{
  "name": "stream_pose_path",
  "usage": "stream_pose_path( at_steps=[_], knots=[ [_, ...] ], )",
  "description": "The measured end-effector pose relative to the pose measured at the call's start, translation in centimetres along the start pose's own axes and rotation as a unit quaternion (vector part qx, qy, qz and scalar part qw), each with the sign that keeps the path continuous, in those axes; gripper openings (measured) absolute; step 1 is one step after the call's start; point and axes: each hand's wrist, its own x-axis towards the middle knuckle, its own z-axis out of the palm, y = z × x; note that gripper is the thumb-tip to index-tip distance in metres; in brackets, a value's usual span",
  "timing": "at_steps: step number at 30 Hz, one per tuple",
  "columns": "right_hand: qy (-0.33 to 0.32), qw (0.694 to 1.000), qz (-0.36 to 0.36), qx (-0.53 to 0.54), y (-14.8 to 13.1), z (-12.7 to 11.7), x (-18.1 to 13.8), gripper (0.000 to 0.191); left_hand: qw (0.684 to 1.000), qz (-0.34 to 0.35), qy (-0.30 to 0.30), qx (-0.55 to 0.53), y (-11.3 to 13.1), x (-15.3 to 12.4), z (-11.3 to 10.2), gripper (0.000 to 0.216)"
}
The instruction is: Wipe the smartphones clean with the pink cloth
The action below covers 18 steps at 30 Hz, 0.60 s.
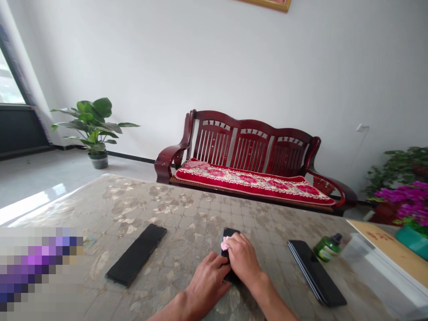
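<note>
A black phone (230, 232) lies on the table in front of me, largely covered by both hands. My left hand (207, 278) is closed on its near left side, with the fingers curled at the edge. A small pink cloth (225, 243) is bunched under the fingers of my right hand (243, 255), which presses it on the dark screen. To the left rests another black phone (137, 255), flat and at a slant. On the right is a stack of black phones (316, 272), and a green bottle with a black cap (327, 248) stands just beyond it.
A patterned cover lies over the table (180, 214). At the right are a clear plastic box (371, 272), a brown envelope (391, 247) and purple flowers (406, 200). Pixelation blurs the left corner. Behind stand a wooden bench (250, 151) and a potted plant (96, 129).
</note>
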Motion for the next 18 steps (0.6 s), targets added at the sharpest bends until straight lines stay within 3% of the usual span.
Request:
stream_pose_path(
  at_steps=[4, 11, 18],
  knots=[
    [-0.021, 0.999, -0.023, 0.007, 0.0, -0.5, -0.9, 0.026, 1.0, 0.001, 0.016, 0.008, 0.0, -0.2, 0.2, 0.013],
    [-0.007, 1.0, 0.004, -0.025, -0.3, -0.4, 1.3, 0.028, 1.0, -0.003, 0.012, 0.022, -0.2, -0.1, 0.6, 0.01],
    [-0.003, 0.999, -0.034, -0.012, -0.9, -0.6, -1.4, 0.027, 0.999, -0.027, -0.005, 0.042, 0.2, 0.0, 0.2, 0.009]
  ],
)
